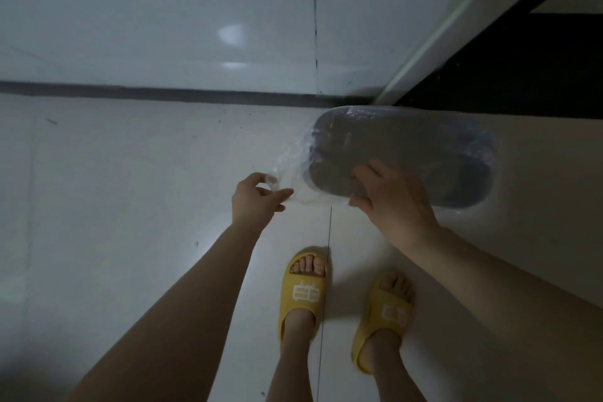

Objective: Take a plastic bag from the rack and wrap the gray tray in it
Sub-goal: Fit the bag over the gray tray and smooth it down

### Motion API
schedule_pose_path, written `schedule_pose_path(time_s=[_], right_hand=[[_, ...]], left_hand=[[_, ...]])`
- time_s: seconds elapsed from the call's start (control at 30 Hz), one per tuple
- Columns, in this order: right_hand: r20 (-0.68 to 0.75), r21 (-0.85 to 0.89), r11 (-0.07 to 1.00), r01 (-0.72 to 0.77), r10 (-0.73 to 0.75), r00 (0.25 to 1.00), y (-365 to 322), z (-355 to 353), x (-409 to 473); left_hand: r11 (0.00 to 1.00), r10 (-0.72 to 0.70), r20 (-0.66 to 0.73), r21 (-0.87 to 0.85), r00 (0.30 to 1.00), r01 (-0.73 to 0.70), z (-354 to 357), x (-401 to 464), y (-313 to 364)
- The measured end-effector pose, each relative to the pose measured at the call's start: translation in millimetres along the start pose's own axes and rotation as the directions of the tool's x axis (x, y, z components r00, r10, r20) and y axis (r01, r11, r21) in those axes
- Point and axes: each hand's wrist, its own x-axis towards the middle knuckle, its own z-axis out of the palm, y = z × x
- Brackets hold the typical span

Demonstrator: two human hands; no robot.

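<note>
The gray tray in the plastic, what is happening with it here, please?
A person standing on a pale tiled floor in yellow slippers is wrapping a gray tray in a clear plastic bag. The tray is already inside the bag, held up in the air. The right hand grips the near edge of the tray through the plastic. The left hand pinches the loose open end of the bag, which sticks out to the left of the tray.

The right hand (391,202) covers the near rim of the gray tray (391,147), and its fingers curl out of sight beneath. Clear plastic bag (293,173) blurs the tray's far end. Both forearms are cut off by the bottom edge.
</note>
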Motion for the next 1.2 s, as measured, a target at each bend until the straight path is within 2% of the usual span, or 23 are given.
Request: schedule_pose_path(time_s=[0.13, 0.27, 0.37, 0.43, 0.47, 0.53, 0.57, 0.6, 0.67, 0.73, 0.77, 0.83, 0.9, 1.0, 1.1, 1.2], right_hand=[[0.043, -0.043, 0.999, -0.012, 0.014, 0.999, 10.1, 12.3, 3.6], [0.046, -0.048, 0.996, -0.072, 0.074, 0.996, 18.0, 22.4, 2.7], [0.05, -0.007, 0.998, -0.061, 0.061, 0.997, 18.4, 17.5, 2.8], [0.036, 0.056, 0.998, -0.027, 0.025, 0.999, 20.3, 6.7, -1.4], [0.018, 0.095, 0.995, -0.025, 0.023, 1.0, 23.7, -0.9, -4.1], [-0.048, 0.172, 0.984, -0.049, 0.058, 0.997, 37.7, -17.3, -11.4], [-0.091, 0.192, 0.98, -0.061, 0.08, 0.993, 47.6, -25.3, -14.8], [-0.125, 0.187, 0.98, -0.069, 0.093, 0.988, 58.0, -32.9, -18.0], [-0.128, 0.1, 0.992, -0.079, 0.091, 0.988, 77.2, -45.4, -22.1], [-0.045, -0.006, 0.995, -0.101, 0.101, 0.994, 91.7, -53.8, -23.6], [0.011, -0.043, 0.993, -0.11, 0.111, 0.994, 96.5, -56.7, -23.2], [0.107, -0.095, 0.99, -0.102, 0.112, 0.988, 101.8, -58.5, -20.1], [0.157, -0.116, 0.989, -0.093, 0.111, 0.981, 102.7, -56.7, -13.9], [0.174, -0.098, 0.988, -0.12, 0.136, 0.975, 99.9, -52.1, -3.9], [0.177, -0.1, 0.985, -0.139, 0.156, 0.972, 100.7, -50.4, -2.7], [0.169, -0.113, 0.983, -0.145, 0.163, 0.972, 106.5, -48.5, -9.2]], left_hand=[[0.999, -0.024, -0.068, -0.035, 0.997, 0.022, 15.4, 13.5, -3.1], [0.998, -0.057, -0.078, -0.045, 0.995, 0.053, 23.5, 27.2, -2.9], [0.996, -0.083, 0.031, -0.013, 0.996, 0.084, 15.9, 32.0, 5.5], [0.993, -0.087, 0.145, -0.066, 0.986, 0.097, 2.1, 27.5, 12.3], [0.994, -0.061, 0.158, -0.077, 0.986, 0.074, -6.0, 23.8, 15.2], [0.993, 0.105, 0.084, 0.042, 0.991, -0.109, -18.8, 11.9, 22.2], [0.955, 0.241, 0.063, 0.16, 0.968, -0.249, -21.5, 3.1, 28.4], [0.878, 0.39, 0.084, 0.265, 0.917, -0.398, -20.8, -7.0, 36.6], [0.661, 0.602, 0.23, 0.393, 0.764, -0.639, -9.5, -23.7, 55.8], [0.451, 0.645, 0.398, 0.49, 0.652, -0.746, 12.6, -31.0, 74.3], [0.38, 0.627, 0.458, 0.526, 0.63, -0.761, 25.2, -31.7, 82.6], [0.304, 0.579, 0.506, 0.593, 0.639, -0.745, 47.5, -28.0, 94.4], [0.254, 0.531, 0.502, 0.674, 0.682, -0.694, 61.4, -19.5, 99.4], [0.21, 0.482, 0.489, 0.741, 0.727, -0.637, 67.1, -9.5, 101.0], [0.156, 0.463, 0.504, 0.763, 0.729, -0.627, 64.1, -6.7, 98.8], [0.175, 0.455, 0.476, 0.781, 0.752, -0.6, 57.3, -3.1, 92.2]])
